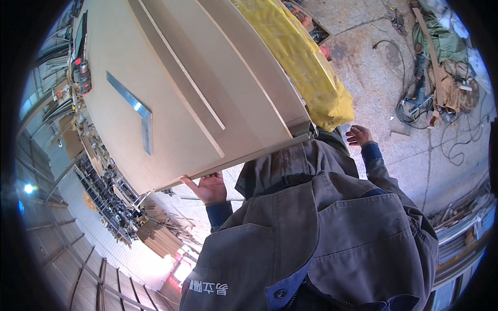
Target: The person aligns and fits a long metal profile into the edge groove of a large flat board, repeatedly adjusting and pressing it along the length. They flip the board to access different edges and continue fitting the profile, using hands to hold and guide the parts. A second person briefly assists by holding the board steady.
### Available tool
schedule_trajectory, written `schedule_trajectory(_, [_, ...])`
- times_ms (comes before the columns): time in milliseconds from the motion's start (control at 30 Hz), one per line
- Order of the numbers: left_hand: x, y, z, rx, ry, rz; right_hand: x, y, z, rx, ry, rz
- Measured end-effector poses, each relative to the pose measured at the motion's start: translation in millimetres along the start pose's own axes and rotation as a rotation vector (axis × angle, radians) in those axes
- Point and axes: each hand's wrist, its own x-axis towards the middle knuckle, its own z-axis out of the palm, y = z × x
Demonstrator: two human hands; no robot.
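A large beige panel (171, 116) lies in front of me, with long narrow strips (181, 67) running along it. My left hand (210, 188) is at its near edge, the thumb against the rim and the fingertips partly hidden beneath. An L-shaped shiny metal piece (139, 107), like a carpenter's square, rests flat on the panel's left part. A metal channel (259, 152) runs along the near edge. Off the panel's right corner, my right hand (359, 136) hangs beside my body, its fingers apart and slightly bent, touching nothing.
A yellow-wrapped long bundle (301, 62) lies along the panel's right side. A red and black cordless drill (82, 76) stands at the far left. Cables (402, 106), a blue power tool (419, 83) and sacks (441, 39) lie on the concrete floor to the right.
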Motion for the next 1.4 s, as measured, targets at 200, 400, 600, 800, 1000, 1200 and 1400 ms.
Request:
schedule_trajectory(200, [-4.2,-5.0,16.3,0.007,0.104,0.037,2.9,-3.9,-3.0,0.031,-0.014,0.007])
schedule_trajectory(400, [-1.7,-3.4,5.5,0.024,0.024,0.029,3.5,-6.7,-5.1,0.013,0.000,0.005])
schedule_trajectory(600, [4.5,-0.7,-4.4,0.019,0.005,0.022,4.8,-11.8,-3.2,0.021,0.016,0.011])
schedule_trajectory(800, [-0.9,-3.6,5.8,0.040,0.055,0.041,4.4,-14.4,-2.7,0.019,0.027,0.012])
schedule_trajectory(1000, [-2.1,-3.5,6.0,-0.008,0.064,0.042,10.6,-7.5,-6.1,-0.001,0.013,0.027])
schedule_trajectory(1200, [0.2,-2.1,4.5,0.024,-0.030,-0.005,15.9,-11.1,-8.1,-0.023,0.002,0.012])
schedule_trajectory(1400, [-1.1,-1.1,-2.1,0.016,-0.082,-0.021,10.8,-30.5,-3.4,-0.074,0.019,0.003])
